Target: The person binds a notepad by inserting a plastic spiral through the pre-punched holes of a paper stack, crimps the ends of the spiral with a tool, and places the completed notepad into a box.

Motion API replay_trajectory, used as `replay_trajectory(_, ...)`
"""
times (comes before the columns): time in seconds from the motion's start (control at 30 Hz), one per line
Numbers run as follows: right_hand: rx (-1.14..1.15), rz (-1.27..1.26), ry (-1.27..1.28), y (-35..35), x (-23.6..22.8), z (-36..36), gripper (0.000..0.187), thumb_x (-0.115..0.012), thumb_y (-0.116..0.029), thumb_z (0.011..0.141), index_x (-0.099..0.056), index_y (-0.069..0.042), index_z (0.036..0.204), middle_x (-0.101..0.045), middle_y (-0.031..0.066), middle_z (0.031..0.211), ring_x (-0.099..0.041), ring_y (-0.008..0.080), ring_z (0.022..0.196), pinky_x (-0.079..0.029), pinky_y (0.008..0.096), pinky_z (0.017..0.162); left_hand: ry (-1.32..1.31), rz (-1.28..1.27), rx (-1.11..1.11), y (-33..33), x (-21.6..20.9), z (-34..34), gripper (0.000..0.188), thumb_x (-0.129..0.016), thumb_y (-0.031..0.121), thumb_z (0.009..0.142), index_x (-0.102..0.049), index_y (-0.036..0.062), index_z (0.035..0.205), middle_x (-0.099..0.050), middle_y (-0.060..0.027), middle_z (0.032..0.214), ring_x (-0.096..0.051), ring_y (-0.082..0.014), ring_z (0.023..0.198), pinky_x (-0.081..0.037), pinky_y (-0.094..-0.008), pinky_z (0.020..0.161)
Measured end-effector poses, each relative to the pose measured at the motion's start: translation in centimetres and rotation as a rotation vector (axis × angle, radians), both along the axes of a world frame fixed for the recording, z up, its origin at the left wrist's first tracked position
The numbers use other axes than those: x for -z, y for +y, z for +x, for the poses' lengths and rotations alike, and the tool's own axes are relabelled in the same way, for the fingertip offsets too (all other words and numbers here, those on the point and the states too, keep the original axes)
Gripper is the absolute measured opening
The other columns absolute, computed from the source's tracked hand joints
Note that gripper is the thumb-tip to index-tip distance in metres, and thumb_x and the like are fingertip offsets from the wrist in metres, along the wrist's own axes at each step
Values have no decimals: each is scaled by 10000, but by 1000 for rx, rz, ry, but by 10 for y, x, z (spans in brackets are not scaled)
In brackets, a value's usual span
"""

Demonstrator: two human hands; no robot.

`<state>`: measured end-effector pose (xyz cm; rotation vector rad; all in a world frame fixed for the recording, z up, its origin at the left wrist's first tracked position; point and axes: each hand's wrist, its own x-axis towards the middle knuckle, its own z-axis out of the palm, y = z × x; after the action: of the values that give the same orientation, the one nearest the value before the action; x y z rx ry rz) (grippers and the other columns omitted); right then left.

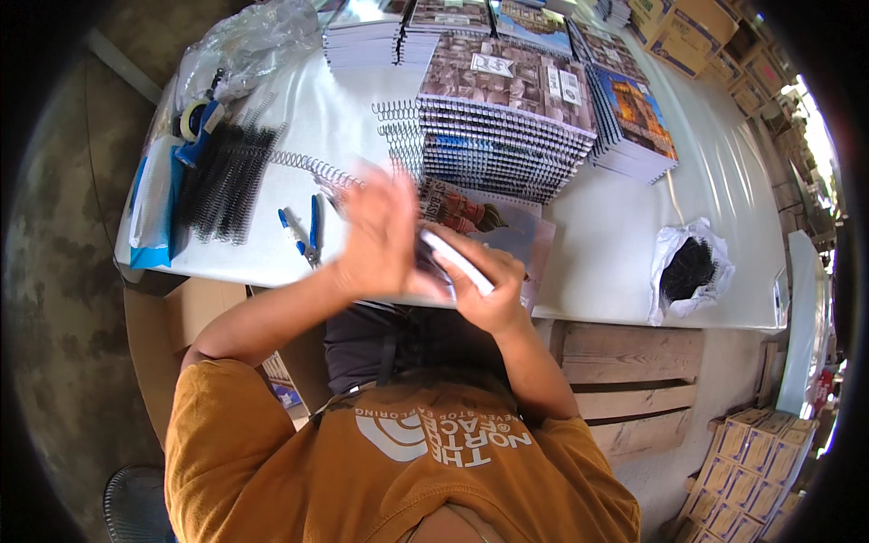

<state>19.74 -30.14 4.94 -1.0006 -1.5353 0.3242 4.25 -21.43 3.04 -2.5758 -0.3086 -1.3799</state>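
Note:
My right hand [493,285] grips a thin book [460,262] near the table's front edge, its white page edge tilted up between thumb and fingers. Close beside it on the left, my left hand [376,237] is raised and blurred by motion, its fingers looking stretched out. A long wire-like spiral coil [308,165] reaches from the left toward my left hand, which hides its end. Under and behind my hands lies a spiral-edged book with a colourful cover [471,210]. Blue-handled pliers [313,231] rest left of my left hand.
A tall stack of spiral-bound books [507,122] stands behind my hands, with more books [634,109] at its right. Black coils [231,185] are heaped at the left, near a blue tape dispenser [199,131]. A white bag of black pieces [690,270] sits at the right.

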Motion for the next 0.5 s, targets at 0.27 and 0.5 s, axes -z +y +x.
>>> replay_trajectory(0.27, -64, 51, -106, -1, -8, -11, 462, -621, 63, 685, -562, 6, 1140, -632, 145, 1062, -655, 272, 877, -538, 327, 719, -185, 30, 17, 9, -23, -2, 930, -332, 749, 756, -245, 67, 1382, -278, -338, 1319, -215, -500, 1233, -141, -667, 963)
replay_trajectory(0.5, -52, 129, -121, 10, 0, -9, 476, -657, 6, 678, -553, 4, 1143, -610, 156, 1105, -633, 292, 937, -533, 342, 756, 23, 14, 47, -21, 1, 3, 1003, -405, 761, 723, -275, -11, 1351, -254, -319, 1332, -249, -476, 1250, -260, -590, 973)
